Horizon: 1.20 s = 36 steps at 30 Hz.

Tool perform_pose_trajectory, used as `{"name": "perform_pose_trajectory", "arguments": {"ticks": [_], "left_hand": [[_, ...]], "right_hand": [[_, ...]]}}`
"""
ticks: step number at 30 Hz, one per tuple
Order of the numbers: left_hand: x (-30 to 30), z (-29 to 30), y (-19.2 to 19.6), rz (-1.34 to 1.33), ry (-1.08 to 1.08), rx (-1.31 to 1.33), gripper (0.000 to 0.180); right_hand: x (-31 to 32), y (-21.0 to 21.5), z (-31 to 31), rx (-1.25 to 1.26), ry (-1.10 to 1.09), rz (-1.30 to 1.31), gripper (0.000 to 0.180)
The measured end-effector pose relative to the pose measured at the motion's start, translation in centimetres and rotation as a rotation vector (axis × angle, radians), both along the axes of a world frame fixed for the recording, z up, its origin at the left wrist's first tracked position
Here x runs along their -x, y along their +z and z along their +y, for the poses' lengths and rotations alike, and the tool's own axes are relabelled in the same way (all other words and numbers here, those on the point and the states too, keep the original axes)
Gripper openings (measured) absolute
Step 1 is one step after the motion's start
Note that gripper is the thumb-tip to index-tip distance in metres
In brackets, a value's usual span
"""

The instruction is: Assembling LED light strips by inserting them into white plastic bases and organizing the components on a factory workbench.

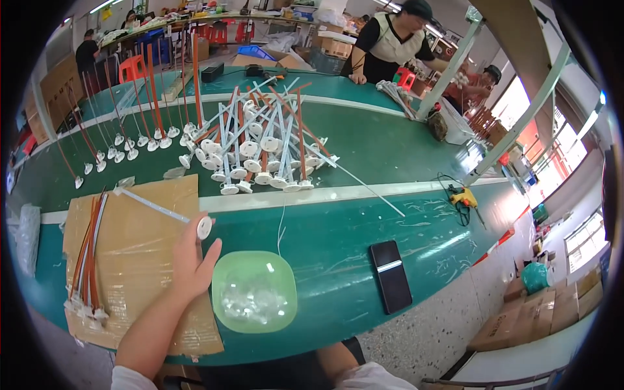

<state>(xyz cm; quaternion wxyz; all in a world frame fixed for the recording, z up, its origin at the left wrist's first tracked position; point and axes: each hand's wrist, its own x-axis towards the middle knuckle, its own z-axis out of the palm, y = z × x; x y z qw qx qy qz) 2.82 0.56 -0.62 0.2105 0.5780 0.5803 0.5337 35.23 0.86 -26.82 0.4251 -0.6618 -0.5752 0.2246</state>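
My left hand (193,263) is over the cardboard sheet (143,260), its fingers closed around the disc end of a pale strip (155,207) with a round white base (205,227). The thumb stands off to the side of the base. The strip slants away to the far left, its tip near a small clear piece. Just right of the hand sits a light green bowl (285,312) with many small clear pieces in it. Of my right arm only the forearm (338,359) shows at the table's near edge; the hand is hidden.
Brown and white strips (91,253) lie bundled on the cardboard. Farther back stand a heap of white-based strips (260,143) and rows of upright ones (153,110). A black phone (391,276) and a yellow corded tool (464,197) lie right. A co-worker (396,39) stands across the table.
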Motion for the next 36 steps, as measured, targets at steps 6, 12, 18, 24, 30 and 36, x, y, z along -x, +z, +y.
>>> {"name": "perform_pose_trajectory", "arguments": {"ticks": [6, 12, 18, 24, 30, 36], "left_hand": [[0.5, 0.1, -0.5, -0.012, -0.068, 0.048, 0.053], [1.0, -0.3, -1.3, -0.092, -0.089, 0.038, 0.052], [0.7, -1.0, -1.1, 0.024, -0.09, -0.163, 0.054], [0.7, 0.2, -0.6, 0.002, -0.099, -0.066, 0.068], [0.9, 0.1, -0.5, 0.014, -0.097, -0.056, 0.072], [1.1, 0.0, 0.0, 0.056, -0.066, -0.073, 0.068]], "right_hand": [[-1.9, -4.9, 7.3, 0.231, -0.072, -0.085, 0.03], [-2.8, -7.4, 13.8, 0.317, -0.082, -0.138, 0.03], [-3.3, -8.4, 18.2, 0.361, -0.088, -0.164, 0.031], [-3.6, -9.1, 18.9, 0.384, -0.074, -0.171, 0.032], [-4.3, -9.1, 16.1, 0.368, -0.025, -0.16, 0.033], [-4.3, -7.6, 9.9, 0.368, 0.028, -0.112, 0.034]]}}
